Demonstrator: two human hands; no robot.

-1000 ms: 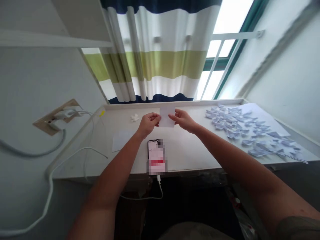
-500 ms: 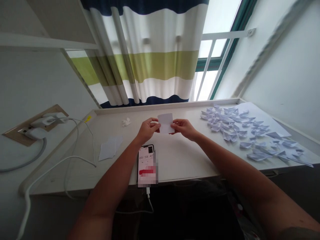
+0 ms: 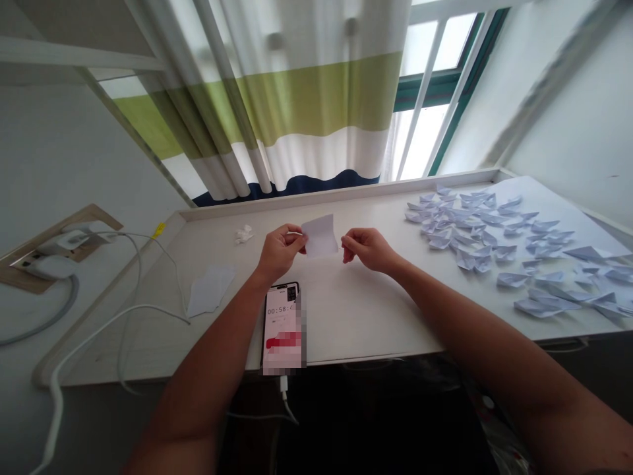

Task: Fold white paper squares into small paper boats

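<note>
A small white sheet of paper (image 3: 320, 236) stands tilted above the table, its left edge pinched between the thumb and fingers of my left hand (image 3: 283, 249). Just right of the sheet, my right hand (image 3: 366, 249) has its fingers curled in against the thumb. A narrow gap shows between those fingertips and the paper's right edge, and nothing is visible in them. Several folded paper boats (image 3: 475, 227) cover the right side of the table. Loose flat sheets (image 3: 211, 290) lie at the left.
A phone (image 3: 284, 326) showing a timer lies at the table's front edge, with a charging cable (image 3: 283, 384) plugged in. White cords (image 3: 103, 336) run from the wall socket (image 3: 54, 254) over the left side. Crumpled white paper (image 3: 244, 233) sits near the back rim.
My right hand has let go of the sheet and come slightly away from it. The sheet has turned and tilted in my left hand. The camera view has shifted a little.
</note>
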